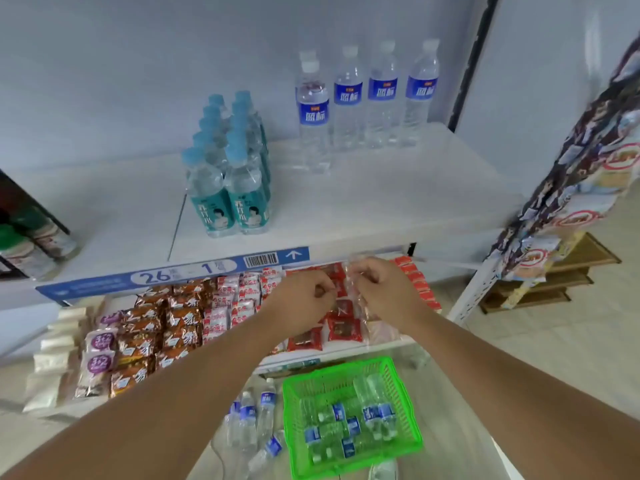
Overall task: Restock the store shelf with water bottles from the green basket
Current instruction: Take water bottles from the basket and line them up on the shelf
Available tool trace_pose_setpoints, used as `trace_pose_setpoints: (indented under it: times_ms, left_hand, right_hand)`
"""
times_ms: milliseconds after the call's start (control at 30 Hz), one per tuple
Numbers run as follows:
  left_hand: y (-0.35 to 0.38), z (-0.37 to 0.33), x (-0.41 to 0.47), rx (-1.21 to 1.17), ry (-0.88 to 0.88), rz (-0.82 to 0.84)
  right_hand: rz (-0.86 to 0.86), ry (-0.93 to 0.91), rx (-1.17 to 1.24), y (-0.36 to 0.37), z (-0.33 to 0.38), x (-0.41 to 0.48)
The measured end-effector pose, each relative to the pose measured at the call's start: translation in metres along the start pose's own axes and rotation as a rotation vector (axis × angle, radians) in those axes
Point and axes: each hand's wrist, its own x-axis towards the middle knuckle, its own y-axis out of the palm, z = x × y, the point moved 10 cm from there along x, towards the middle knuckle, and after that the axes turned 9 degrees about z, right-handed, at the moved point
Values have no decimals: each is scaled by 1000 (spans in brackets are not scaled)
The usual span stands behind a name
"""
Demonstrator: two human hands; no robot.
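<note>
head view: the only camera, looking down at the shelving.
left hand [304, 301]: fingers curled, appears to pinch the edge of a clear plastic item [358, 271].
right hand [377, 289]: fingers curled round the same item; both hands are close together, just below the upper shelf's front edge.
clear plastic item: too transparent to tell whether it is a bottle or wrap.
green basket [332, 370]: on the floor below the hands, several blue-label bottles [346, 427] lying inside.
loose bottles [252, 420]: on the floor just left of the basket.
upper shelf [398, 202]: standing blue-label row [348, 98] at back right, teal-label bottles [228, 188] at centre, well apart.
step judged: handling the item before placing; most stock not yet shelved.
doing it well: lift above the price strip [173, 275] lip, set the bottle upright in front of the blue-label row, labels forward.
open room: bare shelf in front of and right of the blue row.
edges: hanging packets [571, 174] crowd the right side; snack packs [166, 327] sit directly under the hands, so avoid dropping.
</note>
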Motion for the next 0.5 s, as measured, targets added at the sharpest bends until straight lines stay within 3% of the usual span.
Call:
trace_pose_setpoints:
  times_ms: [500]
  left_hand:
    - [78,93,-79,-163,-143,148]
  right_hand:
    - [147,162,-111,73,-78,-65]
